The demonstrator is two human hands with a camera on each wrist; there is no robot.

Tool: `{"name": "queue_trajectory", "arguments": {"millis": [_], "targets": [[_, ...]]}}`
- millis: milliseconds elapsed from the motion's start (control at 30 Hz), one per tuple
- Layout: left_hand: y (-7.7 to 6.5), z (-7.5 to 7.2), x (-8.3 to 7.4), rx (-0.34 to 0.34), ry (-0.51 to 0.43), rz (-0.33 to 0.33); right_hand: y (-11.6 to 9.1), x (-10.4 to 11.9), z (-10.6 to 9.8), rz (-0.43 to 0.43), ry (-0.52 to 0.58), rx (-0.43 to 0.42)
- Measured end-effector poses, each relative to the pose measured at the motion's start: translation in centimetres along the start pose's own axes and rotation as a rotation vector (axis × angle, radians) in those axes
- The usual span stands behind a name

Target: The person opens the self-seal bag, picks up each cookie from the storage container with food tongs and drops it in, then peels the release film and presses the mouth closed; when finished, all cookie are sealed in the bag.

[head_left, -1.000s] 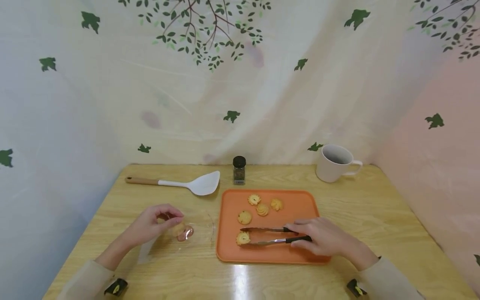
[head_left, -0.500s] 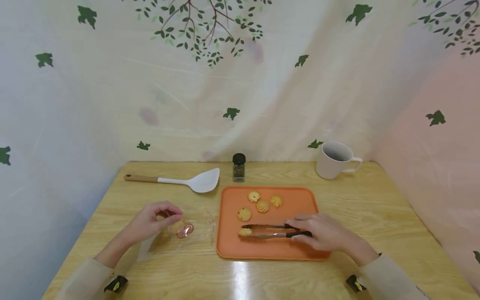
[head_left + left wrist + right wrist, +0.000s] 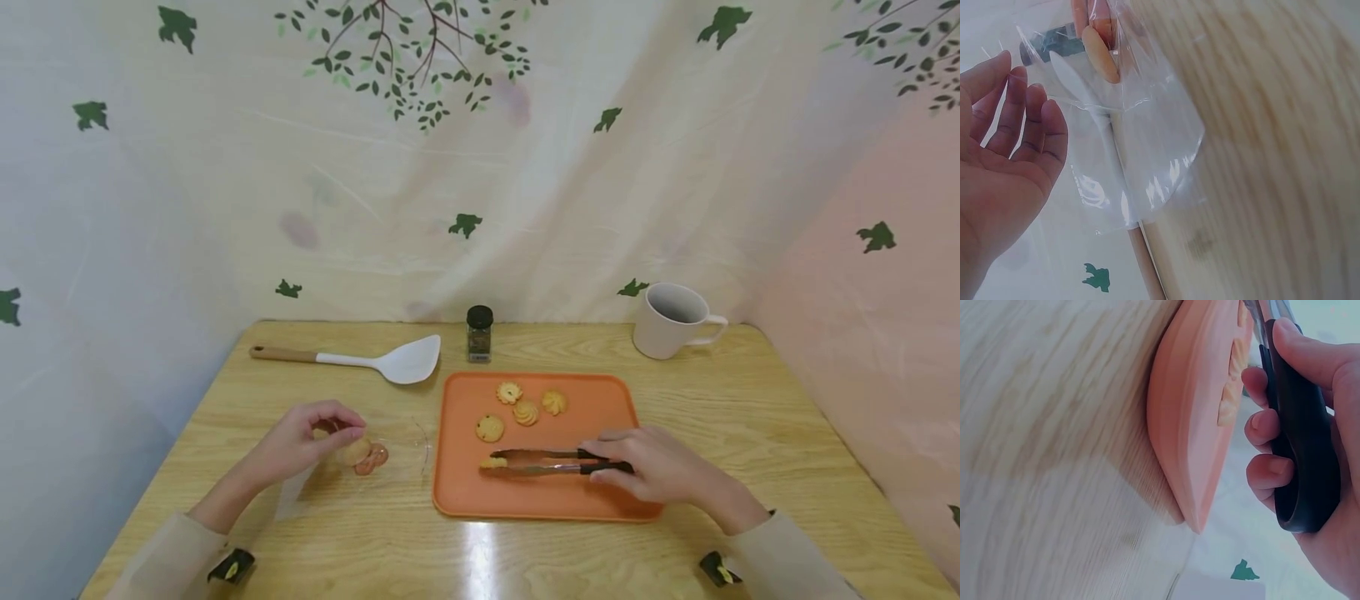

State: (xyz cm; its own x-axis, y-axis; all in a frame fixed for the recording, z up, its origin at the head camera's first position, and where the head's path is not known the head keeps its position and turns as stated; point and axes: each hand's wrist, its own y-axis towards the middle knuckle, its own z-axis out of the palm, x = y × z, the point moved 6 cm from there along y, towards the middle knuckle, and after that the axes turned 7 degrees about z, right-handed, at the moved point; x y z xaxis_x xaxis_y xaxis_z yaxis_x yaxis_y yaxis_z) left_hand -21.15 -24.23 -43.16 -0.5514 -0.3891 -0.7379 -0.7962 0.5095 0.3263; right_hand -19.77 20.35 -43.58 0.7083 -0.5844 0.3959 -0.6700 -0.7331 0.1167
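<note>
My left hand pinches the edge of a clear plastic bag on the table, left of the orange tray. Inside the bag lie a pale round cookie and reddish-brown pieces; the left wrist view shows the bag held up from its mouth. My right hand grips black-handled tongs over the tray. Between the tong tips a small golden cookie is tilted and partly hidden. Several other cookies, one a swirl cookie, lie toward the tray's back.
Behind the bag lies a white spatula with a wooden handle. A small black-capped spice jar stands behind the tray, and a white mug at the back right. A printed curtain rises along the table's back edge.
The tongs have narrowed around the front cookie, which has tipped from flat to tilted. My left hand has kept its place on the bag. The head view has shifted slightly.
</note>
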Motion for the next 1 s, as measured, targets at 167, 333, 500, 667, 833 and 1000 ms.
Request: {"name": "queue_trajectory", "arguments": {"millis": [167,333,500,667,833,1000], "targets": [[0.1,-0.1,-0.3,0.0,-0.007,0.022,-0.4,0.0,-0.4,-0.021,-0.009,-0.036],[0.1,-0.1,-0.6,-0.001,-0.005,0.029,-0.3,0.1,-0.7,-0.029,-0.012,-0.056],[0.1,-0.1,-0.5,0.001,-0.002,0.029,0.5,0.4,-0.8,-0.023,0.003,-0.043],[0.1,0.1,-0.4,0.011,-0.011,0.024,2.2,1.3,-1.1,-0.04,0.012,-0.035],[0.4,0.3,-0.6,0.017,-0.01,0.035,5.0,2.5,-0.8,-0.064,0.029,-0.026],[0.6,0.3,-0.9,0.022,-0.004,0.037,7.8,3.0,0.3,-0.05,0.002,0.03]]}}
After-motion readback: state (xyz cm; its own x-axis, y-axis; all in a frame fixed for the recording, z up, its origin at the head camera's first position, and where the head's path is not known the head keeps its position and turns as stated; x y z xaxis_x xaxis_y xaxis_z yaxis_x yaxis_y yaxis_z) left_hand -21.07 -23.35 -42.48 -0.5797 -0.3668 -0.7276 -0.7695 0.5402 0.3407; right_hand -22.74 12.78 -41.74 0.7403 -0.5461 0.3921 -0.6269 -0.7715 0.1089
